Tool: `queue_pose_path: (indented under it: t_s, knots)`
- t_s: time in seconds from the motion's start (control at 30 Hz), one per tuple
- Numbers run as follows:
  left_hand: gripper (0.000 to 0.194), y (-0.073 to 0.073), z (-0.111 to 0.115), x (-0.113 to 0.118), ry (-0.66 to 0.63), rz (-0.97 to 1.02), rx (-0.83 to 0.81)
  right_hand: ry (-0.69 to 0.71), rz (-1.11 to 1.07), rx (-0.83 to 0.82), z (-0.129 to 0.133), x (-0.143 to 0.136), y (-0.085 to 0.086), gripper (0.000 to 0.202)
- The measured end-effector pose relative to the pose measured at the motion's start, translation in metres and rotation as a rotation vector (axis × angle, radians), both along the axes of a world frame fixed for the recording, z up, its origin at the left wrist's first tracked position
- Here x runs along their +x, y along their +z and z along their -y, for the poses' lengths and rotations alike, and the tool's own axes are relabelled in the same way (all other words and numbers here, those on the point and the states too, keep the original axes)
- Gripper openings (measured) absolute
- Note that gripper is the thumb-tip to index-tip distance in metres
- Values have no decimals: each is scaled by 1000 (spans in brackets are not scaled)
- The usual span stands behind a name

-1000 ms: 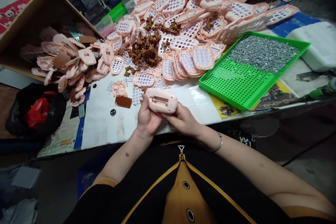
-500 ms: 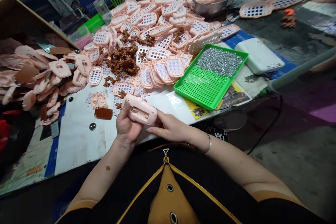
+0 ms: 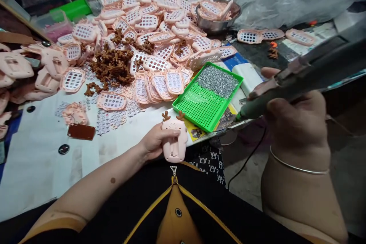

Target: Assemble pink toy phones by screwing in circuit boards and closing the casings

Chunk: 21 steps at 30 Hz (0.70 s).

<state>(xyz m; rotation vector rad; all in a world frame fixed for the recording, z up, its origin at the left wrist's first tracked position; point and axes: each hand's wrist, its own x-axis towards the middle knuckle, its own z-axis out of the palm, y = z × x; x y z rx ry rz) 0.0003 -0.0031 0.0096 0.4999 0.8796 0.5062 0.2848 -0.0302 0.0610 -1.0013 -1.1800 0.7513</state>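
Note:
My left hand [image 3: 153, 142] is closed round a pink toy phone casing [image 3: 175, 146] with brown antlers at its top. The casing's back, with an open battery slot, faces up, and my thumb lies across it. On the right, my right hand [image 3: 300, 126] wraps round a dark electric screwdriver [image 3: 311, 66] close to the camera. Its green-tipped end points left, beside a green perforated tray [image 3: 191, 110]. Small silver screws [image 3: 219, 81] fill the far part of that tray.
Pink casing halves with keypads [image 3: 148, 23] are heaped across the table, some in a metal bowl [image 3: 219, 24]. Brown antler pieces [image 3: 111, 65] lie in a pile. A brown plate [image 3: 81, 131] and loose keypads [image 3: 110, 122] rest on white paper. A plastic bag [image 3: 274, 0] lies behind.
My right hand has left the casing and now grips the screwdriver at the right. My left hand has turned the casing upright, moved it right, and its antlers now show.

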Motion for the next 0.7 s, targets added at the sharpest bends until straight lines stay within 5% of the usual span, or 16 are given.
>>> queue_pose_path:
  t_s: [0.27, 0.5, 0.7]
  knots:
    - [40, -7, -1, 3, 71, -87, -3, 133, -184, 137, -43, -37, -15, 40]
    - [40, -7, -3, 3, 91, -67, -28, 77, -136, 182, -58, -67, -33, 30]
    - [40, -9, -4, 2, 89, -39, -52, -40, -70, 214, -57, -61, -30, 27]
